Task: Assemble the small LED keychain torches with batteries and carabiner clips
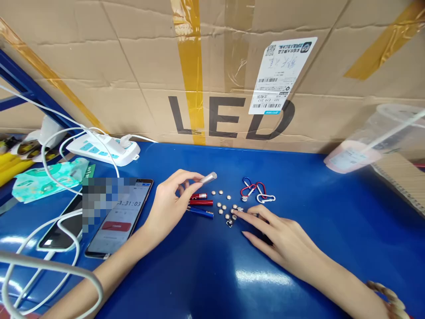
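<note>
Left hand (pixel 172 195): pinches silver tube (pixel 208 178) by its left end, tube points right, slightly away | Right hand (pixel 285 237): loosely open, one fingertip at small silver bits (pixel 224 207) | Bits: on blue table (pixel 186 279), mostly right of tube, nearer right hand

The left forearm (pixel 129 254) slants in from the lower left, its left hand (pixel 172 195) pinching between thumb and index finger, other fingers curled. The right forearm (pixel 341 285) enters lower right; the right hand (pixel 282 235) reaches leftward, index finger extended, thumb apart.
</note>
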A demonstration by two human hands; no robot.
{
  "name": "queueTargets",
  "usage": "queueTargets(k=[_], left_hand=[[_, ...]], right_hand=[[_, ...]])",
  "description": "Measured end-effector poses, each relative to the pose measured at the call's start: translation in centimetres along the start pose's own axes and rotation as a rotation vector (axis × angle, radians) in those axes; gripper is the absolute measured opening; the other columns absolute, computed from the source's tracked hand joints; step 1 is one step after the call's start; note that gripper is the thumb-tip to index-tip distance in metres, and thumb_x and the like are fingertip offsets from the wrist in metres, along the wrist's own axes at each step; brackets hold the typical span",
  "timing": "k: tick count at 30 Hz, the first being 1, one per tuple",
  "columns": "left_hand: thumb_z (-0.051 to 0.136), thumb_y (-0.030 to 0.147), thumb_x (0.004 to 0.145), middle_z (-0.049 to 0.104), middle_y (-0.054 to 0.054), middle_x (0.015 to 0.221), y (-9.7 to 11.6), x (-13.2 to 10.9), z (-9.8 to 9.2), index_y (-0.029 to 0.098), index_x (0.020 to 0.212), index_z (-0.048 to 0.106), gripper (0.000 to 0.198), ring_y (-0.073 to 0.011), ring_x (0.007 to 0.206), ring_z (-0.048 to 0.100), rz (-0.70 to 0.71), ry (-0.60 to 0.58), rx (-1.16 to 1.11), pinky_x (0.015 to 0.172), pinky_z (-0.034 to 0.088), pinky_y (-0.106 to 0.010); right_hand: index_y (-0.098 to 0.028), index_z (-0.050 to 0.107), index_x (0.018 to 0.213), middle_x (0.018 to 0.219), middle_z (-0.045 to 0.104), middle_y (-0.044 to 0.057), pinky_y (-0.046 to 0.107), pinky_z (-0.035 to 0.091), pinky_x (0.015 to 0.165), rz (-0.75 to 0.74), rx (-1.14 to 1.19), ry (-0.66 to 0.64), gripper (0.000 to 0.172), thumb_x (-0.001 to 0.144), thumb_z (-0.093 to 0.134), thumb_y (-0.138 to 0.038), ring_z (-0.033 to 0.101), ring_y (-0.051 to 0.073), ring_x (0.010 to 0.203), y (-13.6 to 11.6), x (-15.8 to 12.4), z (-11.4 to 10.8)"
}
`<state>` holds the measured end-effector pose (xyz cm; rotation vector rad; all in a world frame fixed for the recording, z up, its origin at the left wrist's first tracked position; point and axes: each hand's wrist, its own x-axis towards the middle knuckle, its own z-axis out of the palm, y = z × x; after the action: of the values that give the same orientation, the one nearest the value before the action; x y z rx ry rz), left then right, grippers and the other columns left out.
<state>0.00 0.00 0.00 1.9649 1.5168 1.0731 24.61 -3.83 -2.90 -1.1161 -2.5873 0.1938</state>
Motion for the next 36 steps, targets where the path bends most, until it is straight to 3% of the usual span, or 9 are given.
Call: queueTargets(k=[3,8,13,19,23,28,33,36], left_hand=[[0.054,0.024,0.084,0.064,0.000,0.085,1.4,-1.0,0.8,0.019,0.088,0.064,0.012,-0.0104,0.062,0.054,-0.117,-0.020,-0.313,0.059,0.045,-0.022],[0.062,0.035,0.079,0.061,-0.001,0.074,2.7,-2.9,2.7,0.015,0.084,0.062,0.020,-0.0071,0.050,0.046,-0.340,-0.218,-0.748,0.048,0.042,-0.021],[0.065,0.039,0.078,0.063,-0.005,0.078,2.5,-3.7,3.6,0.013,0.080,0.057,0.026,-0.0130,0.065,0.058,-0.425,-0.368,-0.953,0.050,0.044,-0.020],[0.066,0.033,0.079,0.067,-0.006,0.079,2.1,-3.1,3.2,0.013,0.081,0.057,0.022,-0.0120,0.066,0.060,-0.422,-0.371,-1.017,0.050,0.045,-0.018],[0.064,0.032,0.081,0.066,-0.005,0.081,2.3,-3.2,3.4,0.014,0.094,0.058,0.023,-0.0120,0.067,0.060,-0.509,-0.417,-1.032,0.050,0.044,-0.017],[0.062,0.033,0.083,0.066,-0.006,0.084,2.3,-3.7,3.7,0.017,0.110,0.057,0.031,-0.0120,0.067,0.061,-0.530,-0.517,-1.064,0.050,0.044,-0.017],[0.063,0.031,0.082,0.065,-0.005,0.085,2.1,-3.5,3.6,0.018,0.108,0.060,0.030,-0.0114,0.068,0.061,-0.506,-0.500,-1.011,0.051,0.044,-0.017],[0.066,0.029,0.080,0.064,-0.004,0.082,2.2,-3.4,3.5,0.018,0.102,0.062,0.025,-0.0108,0.064,0.060,-0.503,-0.419,-0.959,0.044,0.042,-0.015]], right_hand=[[-0.020,0.054,0.123,0.099,0.058,0.006,0.023,0.053,0.057,0.026,0.031,-0.032,0.036,0.094,0.035,-0.030,0.061,0.009,0.060,0.1,0.2,0.1],[-0.025,0.062,0.113,0.085,0.057,0.002,0.019,0.048,0.052,-0.021,0.048,0.021,0.032,0.095,0.035,-0.029,0.055,0.006,0.052,0.3,0.4,0.2],[-0.020,0.068,0.097,0.080,0.060,0.002,0.015,0.043,0.047,-0.002,0.059,0.148,0.033,0.095,0.038,-0.033,0.053,0.004,0.048,0.5,0.6,0.4],[-0.022,0.068,0.091,0.078,0.065,-0.001,0.017,0.043,0.048,0.110,-0.035,0.338,0.017,0.086,0.057,-0.033,0.059,0.006,0.055,1.7,0.2,-0.3],[-0.023,0.069,0.091,0.087,0.067,0.000,0.019,0.043,0.045,0.177,-0.127,0.285,0.025,0.088,0.052,-0.040,0.063,0.008,0.057,2.7,-0.2,-0.5],[-0.025,0.071,0.089,0.092,0.068,0.001,0.019,0.047,0.049,0.074,-0.137,0.216,0.039,0.096,0.035,-0.038,0.066,0.008,0.062,3.1,-0.3,-0.4],[-0.023,0.071,0.090,0.092,0.069,0.001,0.019,0.049,0.052,0.044,-0.135,0.206,0.043,0.096,0.032,-0.041,0.068,0.010,0.070,3.1,-0.2,-0.4],[-0.023,0.071,0.090,0.090,0.069,0.001,0.018,0.049,0.052,0.057,-0.114,0.219,0.044,0.095,0.032,-0.044,0.068,0.010,0.073,3.2,-0.1,-0.3]])
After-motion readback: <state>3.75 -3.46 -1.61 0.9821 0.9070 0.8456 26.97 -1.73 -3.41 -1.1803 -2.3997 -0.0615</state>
